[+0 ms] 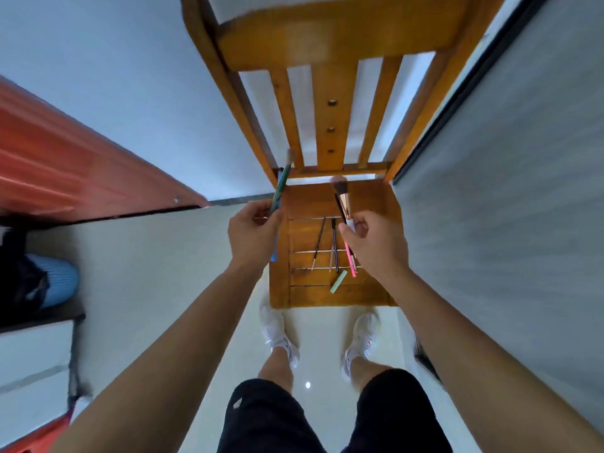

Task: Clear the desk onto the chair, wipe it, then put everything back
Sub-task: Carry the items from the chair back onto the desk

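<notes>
Left hand [253,232] pinches a green-handled brush [281,188], right hand [371,238] grips a rose-gold makeup brush [341,199]; best lay both along the slatted wooden chair seat [376,204], not across gaps.

Left hand [253,230]: forearm bare, extended forward and down, fingers curled closed in a pinch, thumb uppermost.
Right hand [372,238]: forearm bare, extended likewise, fingers curled closed, knuckles up.
The two hands are level with each other, set apart.
</notes>
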{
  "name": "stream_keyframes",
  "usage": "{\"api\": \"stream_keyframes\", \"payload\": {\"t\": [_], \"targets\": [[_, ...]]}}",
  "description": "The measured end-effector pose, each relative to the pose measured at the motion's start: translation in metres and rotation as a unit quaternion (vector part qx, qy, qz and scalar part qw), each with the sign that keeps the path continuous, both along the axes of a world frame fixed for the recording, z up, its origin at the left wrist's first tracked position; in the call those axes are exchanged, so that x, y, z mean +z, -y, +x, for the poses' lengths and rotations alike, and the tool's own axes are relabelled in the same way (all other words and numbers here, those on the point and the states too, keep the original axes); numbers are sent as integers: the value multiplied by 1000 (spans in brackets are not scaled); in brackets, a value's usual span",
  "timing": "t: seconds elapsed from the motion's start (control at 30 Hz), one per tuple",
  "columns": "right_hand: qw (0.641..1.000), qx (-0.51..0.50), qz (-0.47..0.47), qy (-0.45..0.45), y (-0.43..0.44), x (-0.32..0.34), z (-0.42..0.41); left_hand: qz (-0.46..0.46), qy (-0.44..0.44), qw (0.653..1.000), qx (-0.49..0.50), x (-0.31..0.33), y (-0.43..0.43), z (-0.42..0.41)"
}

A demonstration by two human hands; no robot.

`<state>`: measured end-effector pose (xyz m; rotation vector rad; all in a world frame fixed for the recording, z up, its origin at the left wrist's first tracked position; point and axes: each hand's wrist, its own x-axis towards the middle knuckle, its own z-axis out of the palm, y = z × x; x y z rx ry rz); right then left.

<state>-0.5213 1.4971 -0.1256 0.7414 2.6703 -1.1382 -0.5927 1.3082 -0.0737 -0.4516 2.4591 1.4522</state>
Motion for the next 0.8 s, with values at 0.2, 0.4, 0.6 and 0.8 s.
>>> {"api": "stream_keyframes", "payload": {"t": [0.2,0.4,0.6,0.8], "targets": [[987,110,-53,-101,44,138,-30,24,-93,986,135,142,55,29],[944,247,-61,-209,132,261,-29,78,-171,949,253,238,143,85],[894,347,-87,-271,280,336,24,94,-270,896,340,307,281,185],[833,438,-154,-302,498,365,128,41,-322,829,456,342,470,367]]}}
